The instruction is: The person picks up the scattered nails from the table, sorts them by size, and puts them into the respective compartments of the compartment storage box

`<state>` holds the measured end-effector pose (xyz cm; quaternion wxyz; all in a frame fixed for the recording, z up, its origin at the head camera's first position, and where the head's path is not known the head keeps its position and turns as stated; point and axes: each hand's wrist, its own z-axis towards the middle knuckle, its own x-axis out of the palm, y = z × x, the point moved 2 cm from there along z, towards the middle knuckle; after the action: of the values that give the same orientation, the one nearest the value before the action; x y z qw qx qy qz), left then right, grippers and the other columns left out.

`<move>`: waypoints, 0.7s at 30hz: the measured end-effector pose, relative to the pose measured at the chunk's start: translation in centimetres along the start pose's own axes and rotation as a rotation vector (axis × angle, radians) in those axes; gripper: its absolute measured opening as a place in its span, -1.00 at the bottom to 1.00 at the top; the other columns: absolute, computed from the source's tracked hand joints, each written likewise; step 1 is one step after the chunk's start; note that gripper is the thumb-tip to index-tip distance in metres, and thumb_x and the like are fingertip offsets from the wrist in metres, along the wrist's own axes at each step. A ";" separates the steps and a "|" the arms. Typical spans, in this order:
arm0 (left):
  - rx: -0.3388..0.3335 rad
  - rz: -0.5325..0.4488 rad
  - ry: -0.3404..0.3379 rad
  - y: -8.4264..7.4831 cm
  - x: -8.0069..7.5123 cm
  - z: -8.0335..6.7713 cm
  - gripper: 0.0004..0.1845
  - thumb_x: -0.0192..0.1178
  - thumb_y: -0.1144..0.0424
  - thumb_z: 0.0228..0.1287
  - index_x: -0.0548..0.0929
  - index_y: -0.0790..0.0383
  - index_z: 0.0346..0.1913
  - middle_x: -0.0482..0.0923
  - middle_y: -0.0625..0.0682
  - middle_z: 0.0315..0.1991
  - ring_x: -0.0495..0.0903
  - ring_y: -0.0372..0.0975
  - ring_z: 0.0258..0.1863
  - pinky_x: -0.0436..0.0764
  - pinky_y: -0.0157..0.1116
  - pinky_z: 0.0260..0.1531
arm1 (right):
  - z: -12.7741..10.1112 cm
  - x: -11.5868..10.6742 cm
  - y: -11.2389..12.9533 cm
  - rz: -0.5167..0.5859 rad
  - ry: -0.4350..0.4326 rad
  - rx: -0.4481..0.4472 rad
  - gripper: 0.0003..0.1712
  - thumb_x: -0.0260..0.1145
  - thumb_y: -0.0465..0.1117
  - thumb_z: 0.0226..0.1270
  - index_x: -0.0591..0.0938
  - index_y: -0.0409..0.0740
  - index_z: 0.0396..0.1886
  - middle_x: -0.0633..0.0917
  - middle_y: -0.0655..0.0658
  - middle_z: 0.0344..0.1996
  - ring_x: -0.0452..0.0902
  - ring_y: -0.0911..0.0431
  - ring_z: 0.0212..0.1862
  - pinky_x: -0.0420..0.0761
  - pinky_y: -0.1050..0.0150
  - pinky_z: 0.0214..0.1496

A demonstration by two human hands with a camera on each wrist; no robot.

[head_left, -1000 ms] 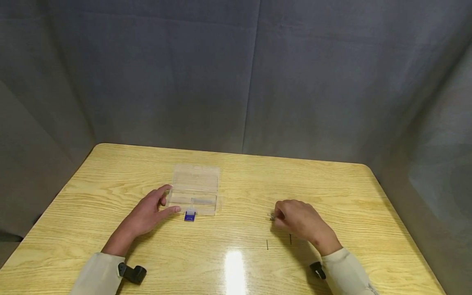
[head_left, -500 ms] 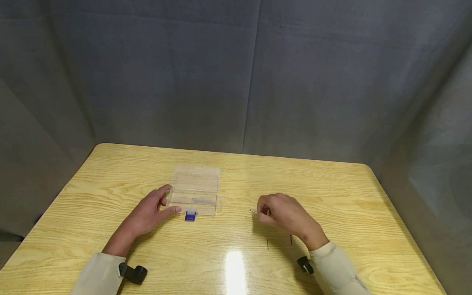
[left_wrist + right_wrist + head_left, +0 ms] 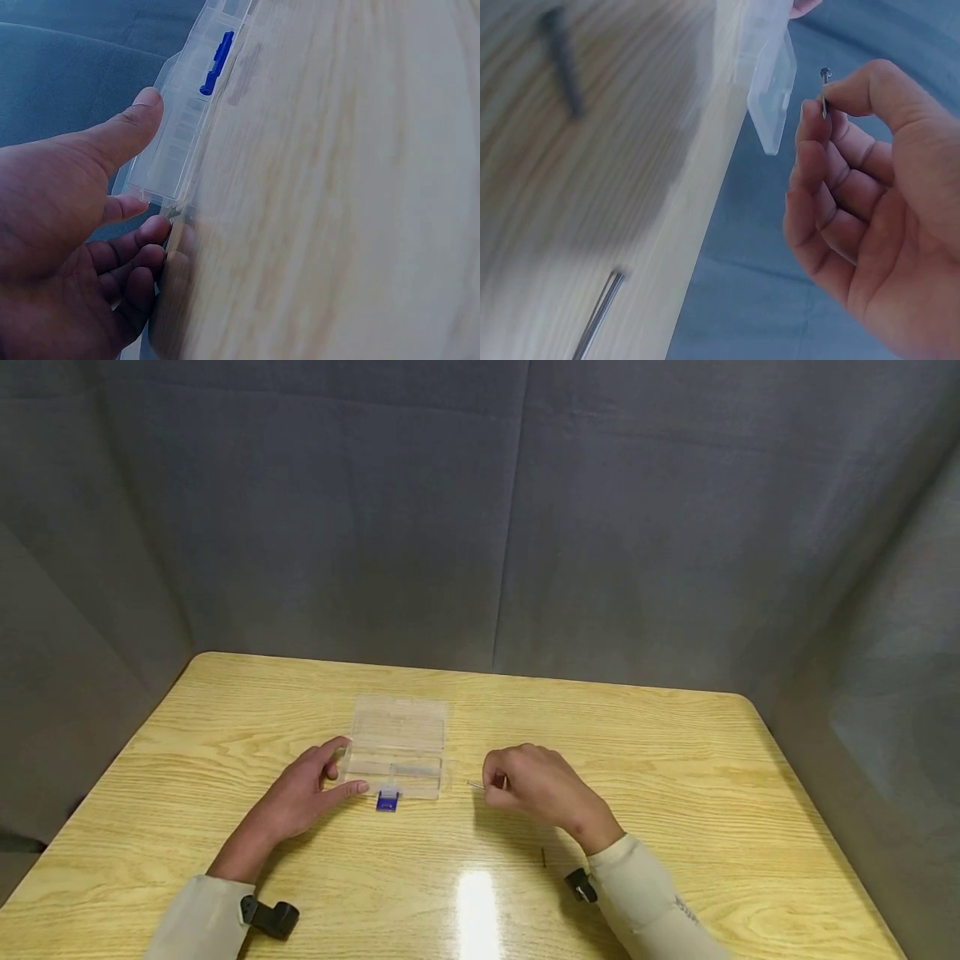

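Note:
A clear plastic box [image 3: 397, 745] with a blue latch [image 3: 387, 801] lies open on the wooden table [image 3: 675, 760]. My left hand [image 3: 303, 793] holds the box's left edge, thumb on the near corner and fingers on the side; the left wrist view shows the box [image 3: 187, 127], its latch [image 3: 217, 63] and the thumb pressed to it. My right hand [image 3: 525, 781] is just right of the box and pinches a small metal nail [image 3: 476, 785] between thumb and forefinger, its tip toward the box. The right wrist view shows the nail [image 3: 824, 91] in the fingertips.
Loose dark nails lie on the table: one in the head view [image 3: 543, 857] near my right wrist, and in the right wrist view one nail [image 3: 564, 61] and another nail [image 3: 598, 318]. Grey cloth walls surround the table on three sides.
My right hand has carried the nail leftward from the table's right-middle to just beside the box. The left hand and the box have stayed put.

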<state>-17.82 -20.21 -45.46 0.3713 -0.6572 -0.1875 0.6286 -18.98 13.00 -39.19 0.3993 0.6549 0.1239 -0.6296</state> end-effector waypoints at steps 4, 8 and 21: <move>0.008 -0.003 -0.001 -0.1 0.0 0.0 -0.26 0.35 0.01 0.42 0.35 0.44 0.41 0.28 0.07 -0.27 0.25 -0.17 -0.38 0.31 -0.08 -0.23 | 1.6 0.2 0.8 0.018 0.003 -0.029 -0.81 0.30 -0.33 0.25 0.65 0.10 -0.41 0.62 0.23 -0.46 0.42 0.31 -0.47 0.48 0.29 -0.40; 0.015 0.003 -0.001 -0.1 0.0 0.0 -0.28 0.36 0.02 0.42 0.37 0.42 0.39 0.27 0.06 -0.27 0.25 -0.17 -0.37 0.31 -0.08 -0.23 | 3.3 0.6 1.6 0.023 0.021 -0.036 -0.85 0.33 -0.31 0.30 0.67 0.06 -0.38 0.67 0.19 -0.42 0.49 0.31 -0.43 0.51 0.29 -0.36; 0.013 -0.010 -0.013 0.1 0.0 0.1 -0.36 0.39 0.04 0.39 0.43 0.34 0.33 0.28 0.08 -0.28 0.24 -0.16 -0.40 0.30 -0.17 -0.30 | 7.7 1.8 3.4 0.040 0.112 -0.036 -0.83 0.35 -0.30 0.36 0.62 0.07 -0.38 0.65 0.20 -0.41 0.46 0.27 -0.42 0.46 0.31 -0.34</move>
<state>-17.95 -20.25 -45.55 0.3773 -0.6499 -0.1890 0.6321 -21.96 4.91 -38.73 0.4159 0.6840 0.1444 -0.5817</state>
